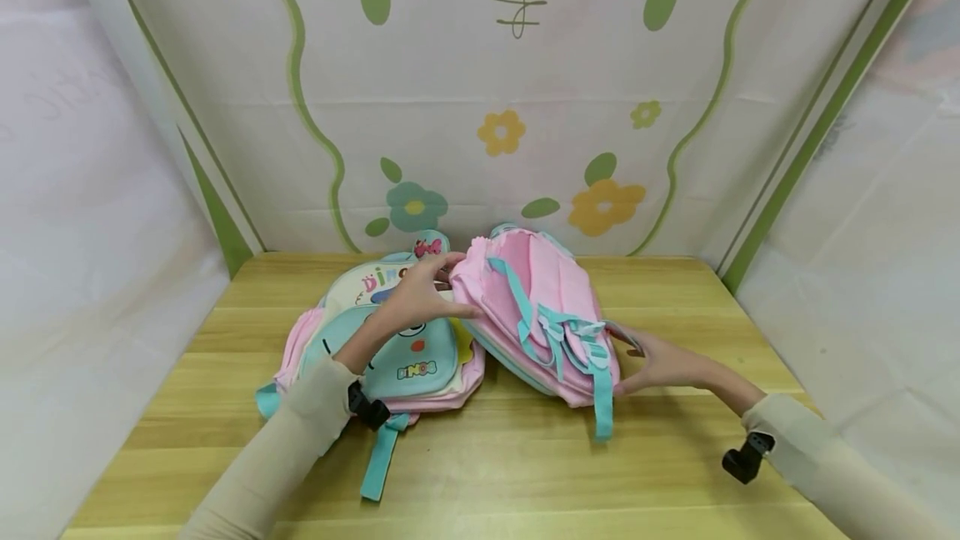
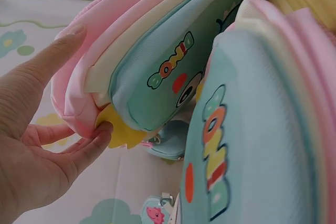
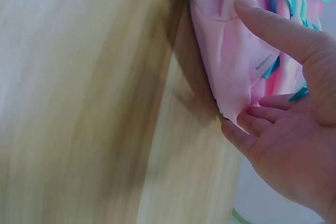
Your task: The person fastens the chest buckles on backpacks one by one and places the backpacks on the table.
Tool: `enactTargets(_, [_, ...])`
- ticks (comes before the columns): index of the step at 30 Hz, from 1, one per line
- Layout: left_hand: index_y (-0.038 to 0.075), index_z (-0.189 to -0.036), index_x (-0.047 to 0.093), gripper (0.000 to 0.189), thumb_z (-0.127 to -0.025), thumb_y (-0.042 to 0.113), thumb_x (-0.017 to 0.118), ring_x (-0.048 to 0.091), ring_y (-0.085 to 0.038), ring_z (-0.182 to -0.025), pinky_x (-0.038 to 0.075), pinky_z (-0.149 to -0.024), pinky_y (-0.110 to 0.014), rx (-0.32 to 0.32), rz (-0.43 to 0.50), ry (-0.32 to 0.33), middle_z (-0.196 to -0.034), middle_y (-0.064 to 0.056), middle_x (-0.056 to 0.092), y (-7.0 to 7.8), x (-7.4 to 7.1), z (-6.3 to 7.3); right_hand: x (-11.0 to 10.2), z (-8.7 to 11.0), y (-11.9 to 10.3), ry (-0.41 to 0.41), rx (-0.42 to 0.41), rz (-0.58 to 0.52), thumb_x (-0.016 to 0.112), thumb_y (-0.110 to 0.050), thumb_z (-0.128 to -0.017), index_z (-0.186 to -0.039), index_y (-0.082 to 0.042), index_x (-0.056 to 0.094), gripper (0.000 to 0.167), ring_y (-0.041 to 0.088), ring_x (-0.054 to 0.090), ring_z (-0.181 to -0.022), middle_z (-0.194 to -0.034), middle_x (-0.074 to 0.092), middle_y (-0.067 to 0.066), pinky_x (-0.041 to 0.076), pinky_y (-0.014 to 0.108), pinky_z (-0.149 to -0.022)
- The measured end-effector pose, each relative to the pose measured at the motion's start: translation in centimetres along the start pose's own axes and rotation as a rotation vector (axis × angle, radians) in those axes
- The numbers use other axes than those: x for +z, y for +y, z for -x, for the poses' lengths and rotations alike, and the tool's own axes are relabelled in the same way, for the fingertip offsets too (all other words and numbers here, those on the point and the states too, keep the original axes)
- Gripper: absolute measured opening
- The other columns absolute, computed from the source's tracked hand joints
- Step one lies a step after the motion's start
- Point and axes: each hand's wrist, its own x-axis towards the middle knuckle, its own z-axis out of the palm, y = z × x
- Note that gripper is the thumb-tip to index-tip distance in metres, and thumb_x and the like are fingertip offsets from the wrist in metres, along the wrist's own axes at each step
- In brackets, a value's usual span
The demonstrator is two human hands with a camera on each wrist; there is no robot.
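A pink and teal children's backpack (image 1: pixel 555 282) is tilted at the middle of the table, its straps and teal buckles facing up. My left hand (image 1: pixel 416 298) grips its left end, thumb on the pink back panel and fingers by a yellow trim (image 2: pixel 123 129) in the left wrist view. My right hand (image 1: pixel 663 361) holds the opposite end, thumb (image 3: pixel 275 27) on the pink fabric and fingers round the side. Beneath my left forearm lies a second, similar backpack (image 1: pixel 438 348), front up, with a cartoon face and "DINOS" lettering; the tilted one overlaps its right edge.
A teal strap (image 1: pixel 380 461) of the second backpack trails toward the front of the wooden table (image 1: pixel 525 473). Behind stands a white flower-printed cloth wall (image 1: pixel 480 57), with more cloth at both sides. A small round teal pouch (image 2: pixel 169 141) shows between the backpacks.
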Motion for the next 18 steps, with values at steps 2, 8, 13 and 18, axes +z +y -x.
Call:
enactTargets(2, [0.010,-0.149,0.049,0.089,-0.074,0.033,0.092,0.063,-0.029,-0.118,0.055,-0.100,-0.044,-0.004,-0.011,-0.005,-0.140,-0.010,0.058,0.0,0.4,0.2,-0.5,0.3,0.2,-0.013,0.013,-0.001,0.086,-0.029,-0.083,-0.161,0.003,0.015,0.110,0.053,0.019,-0.151,-0.165,0.018,0.031,0.031,0.068,-0.114])
enactTargets(8, [0.010,-0.149,0.049,0.092,-0.073,0.037,0.092,0.065,-0.026,-0.114,0.057,-0.095,-0.039,-0.016,-0.022,-0.011,-0.140,-0.010,0.058,-0.2,1.7,0.5,-1.3,1.0,0.6,-0.034,0.042,0.015,0.087,-0.031,-0.081,-0.162,0.002,0.012,0.115,0.053,0.017,-0.151,-0.166,0.015,0.030,0.030,0.068,-0.115])
enactTargets(13, [0.009,-0.149,0.048,0.094,-0.072,0.040,0.093,0.065,-0.023,-0.107,0.057,-0.092,-0.034,-0.007,-0.014,-0.032,-0.138,-0.009,0.058,-0.3,2.6,0.6,-1.6,1.4,1.2,-0.027,0.053,0.040,0.089,-0.030,-0.077,-0.162,0.002,0.011,0.120,0.053,0.019,-0.150,-0.166,0.016,0.030,0.030,0.068,-0.114])
enactTargets(18, [0.012,-0.148,0.050,0.094,-0.071,0.046,0.092,0.063,-0.021,-0.104,0.057,-0.087,-0.031,-0.023,-0.047,-0.050,-0.127,-0.007,0.059,-0.2,3.2,0.8,-2.3,1.6,1.8,-0.035,0.030,0.046,0.089,-0.026,-0.077,-0.162,0.002,0.011,0.118,0.054,0.018,-0.150,-0.166,0.016,0.030,0.027,0.070,-0.114])
